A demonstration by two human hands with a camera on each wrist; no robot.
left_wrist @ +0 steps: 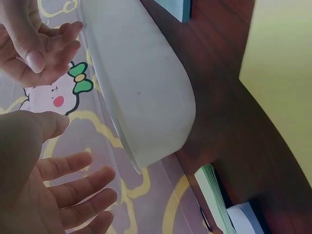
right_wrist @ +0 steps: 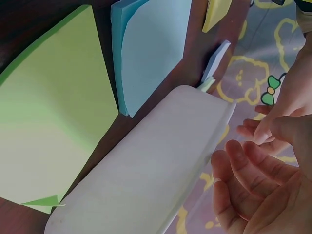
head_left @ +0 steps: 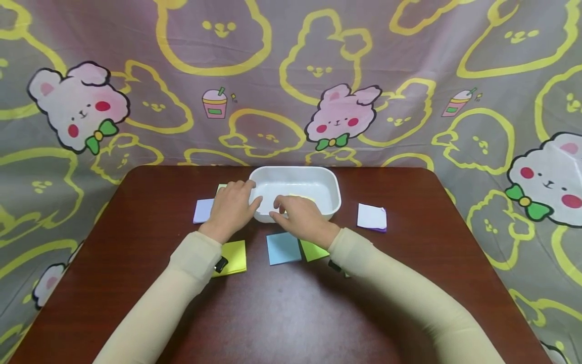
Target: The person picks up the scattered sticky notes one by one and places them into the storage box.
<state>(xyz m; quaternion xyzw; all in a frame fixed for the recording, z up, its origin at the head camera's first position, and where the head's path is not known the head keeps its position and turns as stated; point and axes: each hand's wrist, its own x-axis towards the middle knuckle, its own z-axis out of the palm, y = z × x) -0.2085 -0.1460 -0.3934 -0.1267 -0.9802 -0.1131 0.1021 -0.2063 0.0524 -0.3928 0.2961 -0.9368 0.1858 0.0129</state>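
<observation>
A white plastic basin (head_left: 325,197) with rounded corners stands at the back middle of the table. My left hand (head_left: 232,207) is at its left rim with fingers spread and nothing in them; the left wrist view shows that hand (left_wrist: 73,190) beside the basin wall (left_wrist: 146,83). Over the front rim reaches my right hand (head_left: 302,215). Its fingers (right_wrist: 253,165) are loosely bent and hold nothing visible. Something pale yellow (head_left: 305,197) shows inside the basin just behind the right hand, mostly hidden by it.
Sticky-note pads lie around the basin: blue (head_left: 284,248) and green (head_left: 313,250) in front, yellow (head_left: 235,257) by the left wrist, lilac (head_left: 203,211) and pale green (head_left: 221,187) at left, white-topped purple (head_left: 371,217) at right. A patterned curtain (head_left: 273,91) hangs behind the table.
</observation>
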